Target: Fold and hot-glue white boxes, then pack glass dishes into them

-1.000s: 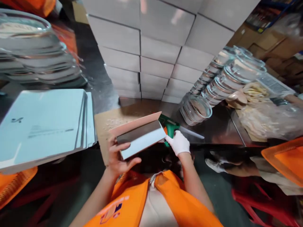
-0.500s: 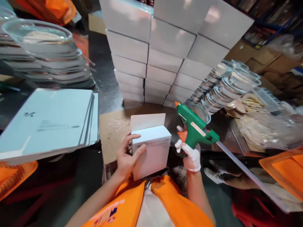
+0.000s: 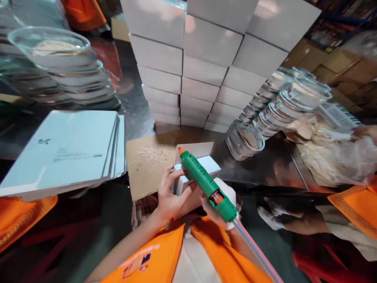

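Note:
My left hand (image 3: 172, 194) is closed on the left side of a small white box (image 3: 210, 166), thumb in front and fingers behind. The box's far flap (image 3: 203, 149) stands up. In my right hand (image 3: 225, 194), which wears a white glove, is a green glue gun (image 3: 202, 177) with an orange nozzle. It lies slantwise above the box, its nozzle up by the left end of the raised flap. A long clear glue stick (image 3: 256, 247) sticks out of its rear. The gun hides part of the box and most of my right fingers.
White boxes (image 3: 203, 70) form a tall stack straight ahead. Flat light-blue cardboard sheets (image 3: 73, 145) lie at left, with stacked glass bowls (image 3: 59, 59) behind. More glass bowls (image 3: 244, 141) stand right, near plastic bags (image 3: 338, 157). A cardboard sheet (image 3: 141, 173) covers the near table.
My right hand has brought the glue gun left, over the box, nozzle now at the raised flap. The box has shifted slightly right with my left hand. A gap now shows at its left end.

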{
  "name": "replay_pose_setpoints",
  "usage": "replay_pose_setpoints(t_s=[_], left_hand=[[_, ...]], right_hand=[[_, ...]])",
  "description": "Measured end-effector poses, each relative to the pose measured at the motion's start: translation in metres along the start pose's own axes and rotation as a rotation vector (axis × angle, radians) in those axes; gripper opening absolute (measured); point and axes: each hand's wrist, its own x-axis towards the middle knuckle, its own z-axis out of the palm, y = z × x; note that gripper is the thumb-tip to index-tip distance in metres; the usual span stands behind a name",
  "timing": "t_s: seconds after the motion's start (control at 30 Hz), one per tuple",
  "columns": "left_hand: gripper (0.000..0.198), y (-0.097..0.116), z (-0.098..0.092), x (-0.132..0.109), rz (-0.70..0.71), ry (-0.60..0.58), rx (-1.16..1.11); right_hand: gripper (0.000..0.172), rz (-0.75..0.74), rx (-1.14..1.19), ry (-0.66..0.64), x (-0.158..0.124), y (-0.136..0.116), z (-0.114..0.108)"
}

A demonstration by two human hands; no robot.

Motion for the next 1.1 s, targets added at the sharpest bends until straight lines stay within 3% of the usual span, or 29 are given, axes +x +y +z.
replay_pose_setpoints(t_s=[0.1,0.33,0.43,0.57,0.67,0.77,0.87,0.97,1.03,1.1], left_hand=[[0.025,-0.001,-0.003,-0.003,-0.018,0.007,0.021],[0.028,-0.013,-0.040,-0.013,-0.137,0.036,0.050],[0.031,-0.014,-0.053,-0.013,-0.205,0.063,0.068],[0.033,-0.010,-0.054,-0.008,-0.267,0.107,-0.029],[0.034,-0.006,-0.053,-0.003,-0.306,0.121,-0.075],[0.036,-0.006,-0.053,0.001,-0.331,0.102,-0.098],[0.040,-0.006,-0.049,0.003,-0.332,0.058,-0.127],[0.038,-0.006,-0.043,0.005,-0.307,-0.018,-0.186],[0.036,-0.007,-0.039,0.006,-0.282,-0.055,-0.215],[0.035,-0.009,-0.035,0.007,-0.279,-0.057,-0.225]], right_hand=[[0.021,0.042,0.056,0.048,0.001,0.004,0.001],[0.039,0.442,0.334,0.200,-0.002,0.057,0.000],[0.046,0.579,0.407,0.154,0.020,0.075,0.015],[0.060,0.690,0.480,0.032,0.061,0.088,0.044],[0.060,0.739,0.439,-0.042,0.079,0.093,0.040],[0.050,0.736,0.309,-0.040,0.083,0.089,0.013],[0.035,0.594,0.260,0.056,0.084,0.066,-0.007],[0.051,0.408,0.526,-0.081,0.088,0.036,-0.003],[0.059,0.377,0.722,-0.187,0.090,0.023,0.004],[0.059,0.349,0.766,-0.182,0.089,0.020,0.004]])
